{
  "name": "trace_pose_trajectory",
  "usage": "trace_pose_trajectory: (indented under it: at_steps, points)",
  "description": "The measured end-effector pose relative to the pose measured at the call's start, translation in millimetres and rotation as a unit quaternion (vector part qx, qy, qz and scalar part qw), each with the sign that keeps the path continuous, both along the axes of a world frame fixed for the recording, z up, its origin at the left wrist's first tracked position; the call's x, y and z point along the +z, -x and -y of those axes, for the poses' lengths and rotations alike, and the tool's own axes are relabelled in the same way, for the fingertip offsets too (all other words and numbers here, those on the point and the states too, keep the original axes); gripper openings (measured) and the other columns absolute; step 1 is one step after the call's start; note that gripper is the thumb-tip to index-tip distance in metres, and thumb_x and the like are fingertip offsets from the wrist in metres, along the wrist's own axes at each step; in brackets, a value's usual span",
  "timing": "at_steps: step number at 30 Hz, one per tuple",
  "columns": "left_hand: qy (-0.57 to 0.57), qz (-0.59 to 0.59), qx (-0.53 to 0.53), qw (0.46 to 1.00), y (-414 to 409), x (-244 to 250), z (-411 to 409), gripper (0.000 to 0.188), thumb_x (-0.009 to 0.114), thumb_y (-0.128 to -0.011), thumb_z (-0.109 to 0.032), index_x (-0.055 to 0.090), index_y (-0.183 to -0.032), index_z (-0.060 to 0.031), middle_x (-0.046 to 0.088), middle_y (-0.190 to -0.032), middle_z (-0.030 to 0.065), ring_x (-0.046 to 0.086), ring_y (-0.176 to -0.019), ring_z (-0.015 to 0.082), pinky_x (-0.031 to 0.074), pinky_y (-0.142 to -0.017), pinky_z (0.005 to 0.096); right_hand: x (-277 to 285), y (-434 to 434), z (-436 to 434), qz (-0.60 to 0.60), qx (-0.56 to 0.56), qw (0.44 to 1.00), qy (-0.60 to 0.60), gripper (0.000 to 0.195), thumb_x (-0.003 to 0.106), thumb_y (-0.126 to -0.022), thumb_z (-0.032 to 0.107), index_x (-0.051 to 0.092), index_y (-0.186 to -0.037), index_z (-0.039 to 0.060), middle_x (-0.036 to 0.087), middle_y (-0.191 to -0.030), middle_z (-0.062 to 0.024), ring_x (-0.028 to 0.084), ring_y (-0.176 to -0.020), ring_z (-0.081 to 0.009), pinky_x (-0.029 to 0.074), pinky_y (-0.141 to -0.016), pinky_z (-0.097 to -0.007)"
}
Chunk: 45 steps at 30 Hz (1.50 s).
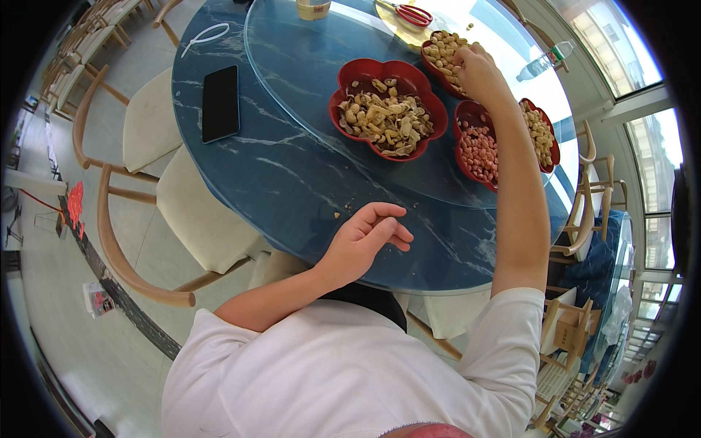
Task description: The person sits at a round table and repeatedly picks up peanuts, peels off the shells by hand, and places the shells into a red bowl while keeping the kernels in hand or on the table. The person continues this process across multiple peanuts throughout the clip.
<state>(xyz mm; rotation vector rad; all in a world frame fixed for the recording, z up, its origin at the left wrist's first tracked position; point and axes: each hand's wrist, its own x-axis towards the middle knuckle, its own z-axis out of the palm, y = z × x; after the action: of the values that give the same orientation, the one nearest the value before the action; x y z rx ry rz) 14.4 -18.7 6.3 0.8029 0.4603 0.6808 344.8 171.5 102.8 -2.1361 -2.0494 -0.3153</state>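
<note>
My right hand (482, 74) reaches into the far red bowl (436, 78), its fingertips down among unshelled peanuts (442, 50); whether they grip one is hidden. Over the near part of the table, my left hand (364, 238) hovers with loosely bent fingers and nothing visible in it. Beyond it, a red flower-shaped bowl (358, 70) contains broken peanut shells (386, 123). Shelled pink peanuts (477, 150) fill part of another red bowl (466, 109), partly covered by my right forearm. To the right of that forearm, a further red bowl (555, 150) holds unshelled peanuts (538, 133).
The bowls stand on a glass turntable (306, 104) over a blue marble-patterned table (274, 186). A smartphone (220, 104) and a white cable tie (207, 37) lie left. Red-handled scissors (413, 15), a paper cup (313, 9) and a plastic bottle (545, 61) are farther off. Wooden chairs (202, 219) surround the table.
</note>
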Motion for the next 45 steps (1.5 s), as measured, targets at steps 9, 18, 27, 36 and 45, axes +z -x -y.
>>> trace_pose_trajectory:
  at_steps: [9,18,27,36,45]
  points:
    - [-0.010,-0.005,0.003,1.000,0,2,0,0.024,0.050,-0.113,-0.014,0.058,-0.132,-0.0027,0.074,-0.107,0.0117,0.072,-0.097,0.0189,0.057,-0.092,0.0329,0,3,-7,0.035,0.081,0.995,0.036,0.020,0.067,-0.094,0.017,0.078,-0.106,0.0068,0.068,-0.124,-0.0128,0.062,-0.124,-0.0347,0.051,-0.107,-0.0451]
    - [-0.012,-0.001,0.001,1.000,0,1,0,0.024,0.050,-0.113,-0.015,0.058,-0.133,-0.0028,0.072,-0.107,0.0098,0.070,-0.097,0.0173,0.056,-0.092,0.0317,-6,-15,-24,-0.012,0.092,0.996,0.007,0.019,0.064,-0.095,0.018,0.076,-0.100,0.0037,0.068,-0.121,-0.0145,0.063,-0.118,-0.0341,0.052,-0.103,-0.0454]
    - [-0.019,-0.002,-0.007,1.000,0,1,1,0.025,0.049,-0.113,-0.015,0.057,-0.133,-0.0030,0.071,-0.109,0.0092,0.070,-0.098,0.0168,0.056,-0.092,0.0314,-12,-18,-17,-0.010,0.123,0.992,0.002,0.025,0.067,-0.095,0.025,0.079,-0.101,0.0029,0.070,-0.118,-0.0148,0.065,-0.115,-0.0348,0.051,-0.103,-0.0454]
    - [0.018,0.042,-0.003,0.999,-1,0,-3,0.030,0.045,-0.115,-0.021,0.056,-0.135,-0.0028,0.071,-0.114,0.0128,0.070,-0.103,0.0207,0.055,-0.097,0.0338,-2,-18,-8,-0.011,0.065,0.994,-0.087,0.027,0.071,-0.091,0.027,0.077,-0.096,0.0009,0.071,-0.118,-0.0168,0.067,-0.108,-0.0363,0.053,-0.099,-0.0458]
    - [0.174,0.152,-0.004,0.973,8,-2,-15,0.058,0.028,-0.116,-0.048,0.058,-0.135,-0.0028,0.072,-0.116,0.0146,0.071,-0.107,0.0227,0.054,-0.102,0.0366,20,104,135,-0.367,0.199,0.909,-0.009,0.012,0.077,-0.086,0.007,0.069,-0.096,0.0042,0.071,-0.127,-0.0068,0.069,-0.100,-0.0230,0.057,-0.079,-0.0341]
